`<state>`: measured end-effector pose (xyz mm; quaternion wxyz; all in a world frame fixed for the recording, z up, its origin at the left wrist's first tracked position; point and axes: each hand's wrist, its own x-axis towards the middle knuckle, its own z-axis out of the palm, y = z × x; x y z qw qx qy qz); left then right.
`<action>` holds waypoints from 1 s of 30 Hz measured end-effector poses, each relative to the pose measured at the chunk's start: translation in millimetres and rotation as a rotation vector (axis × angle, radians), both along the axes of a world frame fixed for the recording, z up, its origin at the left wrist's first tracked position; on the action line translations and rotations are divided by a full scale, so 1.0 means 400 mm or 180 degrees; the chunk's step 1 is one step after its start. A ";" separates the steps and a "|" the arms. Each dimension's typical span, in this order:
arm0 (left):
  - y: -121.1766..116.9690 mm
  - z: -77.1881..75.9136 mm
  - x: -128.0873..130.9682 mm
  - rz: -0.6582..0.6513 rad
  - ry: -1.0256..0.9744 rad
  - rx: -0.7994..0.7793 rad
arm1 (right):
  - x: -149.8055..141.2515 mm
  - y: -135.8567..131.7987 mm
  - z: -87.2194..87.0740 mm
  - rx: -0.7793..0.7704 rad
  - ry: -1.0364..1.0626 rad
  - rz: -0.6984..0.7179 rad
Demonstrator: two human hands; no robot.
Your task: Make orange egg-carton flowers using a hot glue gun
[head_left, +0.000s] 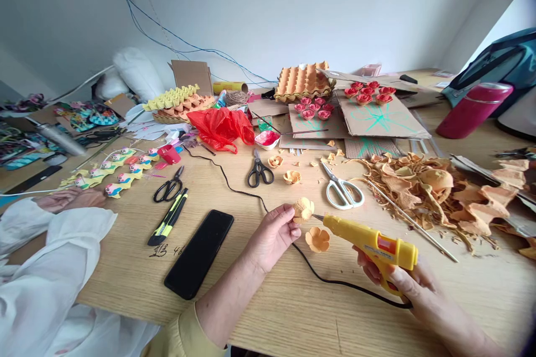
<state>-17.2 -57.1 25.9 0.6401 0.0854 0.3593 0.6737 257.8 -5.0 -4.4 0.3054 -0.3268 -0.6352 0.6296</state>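
Observation:
Between the fingertips of my left hand (272, 234) is a small flower-shaped piece of tan egg-carton pulp (304, 210). My right hand (402, 279) grips a yellow hot glue gun (372, 237) by its handle. The gun's metal nozzle points left and comes up close to the flower; whether it touches is hard to tell. Just below lies a loose tan petal cup (317, 240) on the table. Two more tan paper flowers, one larger (292, 177) and one smaller (275, 162), sit farther back. The glue gun's black cord runs under my left hand.
White-handled scissors (344, 192), black scissors (260, 172), a utility knife (168, 217) and a phone (199, 254) lie around. Carton scraps (435, 189) pile at right, beside a pink bottle (474, 110). Red flowers (368, 92) stand on cardboard behind. Another person's white sleeve (62, 245) rests at left.

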 end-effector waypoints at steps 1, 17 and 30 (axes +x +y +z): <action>0.000 0.000 0.000 0.0014 -0.0002 0.0004 | 0.001 -0.001 -0.002 -0.0041 -0.0009 -0.0023; -0.003 0.008 0.000 0.0011 0.0360 0.0149 | -0.001 0.004 0.001 -0.0099 0.0128 -0.0003; -0.002 0.007 -0.002 0.0091 0.0444 0.0188 | -0.006 -0.002 -0.001 -0.0034 0.0132 -0.0063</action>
